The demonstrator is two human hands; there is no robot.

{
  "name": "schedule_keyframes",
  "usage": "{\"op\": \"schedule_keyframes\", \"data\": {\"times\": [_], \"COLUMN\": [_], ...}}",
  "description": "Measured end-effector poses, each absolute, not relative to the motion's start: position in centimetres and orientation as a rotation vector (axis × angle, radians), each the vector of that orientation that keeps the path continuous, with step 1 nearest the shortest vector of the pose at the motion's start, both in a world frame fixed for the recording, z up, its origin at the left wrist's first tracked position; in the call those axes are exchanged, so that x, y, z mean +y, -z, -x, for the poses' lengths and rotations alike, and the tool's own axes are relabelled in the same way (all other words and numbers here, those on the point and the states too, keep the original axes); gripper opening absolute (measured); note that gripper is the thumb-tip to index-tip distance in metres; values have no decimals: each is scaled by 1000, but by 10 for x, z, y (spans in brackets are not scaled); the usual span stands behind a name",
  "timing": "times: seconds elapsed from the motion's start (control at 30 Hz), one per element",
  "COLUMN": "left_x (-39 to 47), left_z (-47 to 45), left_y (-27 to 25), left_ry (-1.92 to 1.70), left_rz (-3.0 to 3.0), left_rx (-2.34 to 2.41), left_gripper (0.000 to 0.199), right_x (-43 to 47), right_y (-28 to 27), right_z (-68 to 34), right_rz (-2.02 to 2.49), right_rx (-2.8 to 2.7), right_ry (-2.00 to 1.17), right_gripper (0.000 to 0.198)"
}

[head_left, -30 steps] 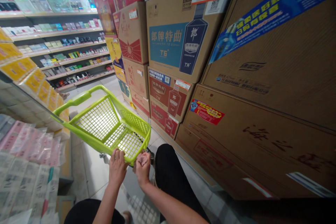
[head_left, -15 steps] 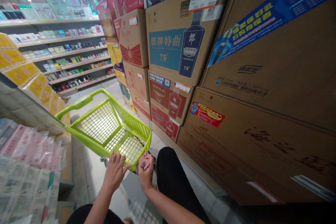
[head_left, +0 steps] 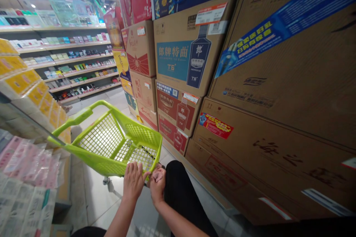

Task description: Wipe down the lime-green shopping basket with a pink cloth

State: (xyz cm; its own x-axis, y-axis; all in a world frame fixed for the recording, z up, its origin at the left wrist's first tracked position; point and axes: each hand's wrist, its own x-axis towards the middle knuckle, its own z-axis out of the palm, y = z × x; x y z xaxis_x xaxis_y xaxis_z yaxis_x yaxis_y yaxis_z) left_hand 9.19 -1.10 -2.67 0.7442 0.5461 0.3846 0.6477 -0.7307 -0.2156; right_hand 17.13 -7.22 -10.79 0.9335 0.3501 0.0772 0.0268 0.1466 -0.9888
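A lime-green plastic shopping cart (head_left: 96,148) with a mesh basket stands in front of me, and its basket holds nothing that I can see. My left hand (head_left: 133,179) lies over the near rim with its fingers bent on the edge and its thumb stretched toward the other hand. Close beside it, my right hand (head_left: 158,181) is curled tightly at the cart's near right corner. Its fingers partly hide the rim there. The thumb side of my left hand almost meets my right hand.
Stacked cardboard cartons (head_left: 180,55) line the right side. My black-clad knee (head_left: 178,189) is between them and the cart. Yellow-and-white packs (head_left: 36,89) and plastic-wrapped packages (head_left: 30,163) are piled on the left. Shelves of small goods (head_left: 75,52) stand at the back beyond the tiled floor.
My left hand has moved right along the rim, closer to my right hand, and its fingers bend more over the edge. The cart's handle end sits farther left in view.
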Motion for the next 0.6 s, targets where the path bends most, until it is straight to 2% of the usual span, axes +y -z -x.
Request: {"op": "schedule_keyframes", "data": {"times": [0.17,0.27,0.4,0.5,0.6], "left_x": [-26,-24,11,44,57], "left_z": [-119,-119,-83,-42,-18], "left_y": [28,16,-6,-17,-15], "left_ry": [487,430,324,233,178], "left_rz": [2580,2670,2682,2576,2559], "left_rx": [-944,-935,-941,-1076,-1096], "left_gripper": [43,38,39,43,38], "right_x": [-74,-75,-73,-67,-60], "right_y": [126,131,124,114,113], "right_z": [-188,-198,-212,-219,-215], "right_rz": [1431,1447,1479,1490,1513], "right_rx": [-313,-344,-401,-413,-387], "right_ry": [-222,-199,-83,-29,10], "right_gripper": [32,25,17,21,25]}}
